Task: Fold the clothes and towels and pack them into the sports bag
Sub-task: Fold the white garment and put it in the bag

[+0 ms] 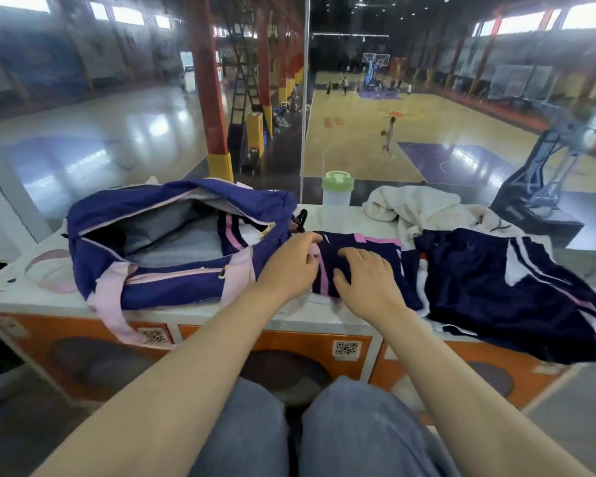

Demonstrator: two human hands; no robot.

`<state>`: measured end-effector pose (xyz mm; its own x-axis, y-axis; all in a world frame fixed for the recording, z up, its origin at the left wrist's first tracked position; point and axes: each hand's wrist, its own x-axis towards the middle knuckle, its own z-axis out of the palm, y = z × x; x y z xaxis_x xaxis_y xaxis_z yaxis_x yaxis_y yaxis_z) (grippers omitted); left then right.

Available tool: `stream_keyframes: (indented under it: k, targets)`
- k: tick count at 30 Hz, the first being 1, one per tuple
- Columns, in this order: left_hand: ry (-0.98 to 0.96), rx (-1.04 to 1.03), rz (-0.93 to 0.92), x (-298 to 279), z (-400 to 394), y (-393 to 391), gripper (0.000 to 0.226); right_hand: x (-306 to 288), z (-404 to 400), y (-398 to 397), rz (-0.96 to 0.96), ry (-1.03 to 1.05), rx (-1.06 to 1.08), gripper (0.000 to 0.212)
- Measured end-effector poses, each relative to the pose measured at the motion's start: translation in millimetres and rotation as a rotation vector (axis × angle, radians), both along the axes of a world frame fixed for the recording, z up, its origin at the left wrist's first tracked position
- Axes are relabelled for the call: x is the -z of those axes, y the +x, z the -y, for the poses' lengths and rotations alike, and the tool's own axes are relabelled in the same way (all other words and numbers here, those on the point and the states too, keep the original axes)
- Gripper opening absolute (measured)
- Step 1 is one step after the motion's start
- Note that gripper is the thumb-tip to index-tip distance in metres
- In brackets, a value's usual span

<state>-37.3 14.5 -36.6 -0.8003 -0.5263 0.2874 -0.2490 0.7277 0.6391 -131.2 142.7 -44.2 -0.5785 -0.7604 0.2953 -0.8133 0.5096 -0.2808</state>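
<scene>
A navy sports bag (172, 270) with pink trim lies open on the left of the white counter (331, 218); a folded navy-and-pink piece (229, 235) shows inside it. Right of the bag lies a small folded navy garment (379, 246) with pink stripes. My left hand (288, 266) pinches its left edge with curled fingers. My right hand (367, 277) presses flat on top of it. A larger navy garment (503, 290) with white and pink stripes sprawls unfolded on the right. A white towel (424, 204) lies crumpled behind it.
A clear bottle with a green lid (337, 191) stands at the counter's back edge against a glass wall. A black clip (300, 220) sits beside the bag. The orange cabinet front (289, 342) is below, with my knees (324, 428) close to it.
</scene>
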Motion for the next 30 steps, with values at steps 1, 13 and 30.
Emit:
stream_keyframes:
  k: [1,13,30]
  targets:
    - [0.057,-0.039,-0.007,7.0,-3.3,-3.5,0.044,5.1,-5.0,-4.9,0.040,0.021,0.009,0.046]
    - [0.172,-0.311,-0.026,32.8,21.8,14.2,0.046,21.2,18.2,10.1,0.021,0.207,-0.021,0.070]
    - [0.158,-0.392,-0.200,41.7,45.4,24.8,0.026,24.5,54.2,8.7,0.260,-0.049,-0.068,0.043]
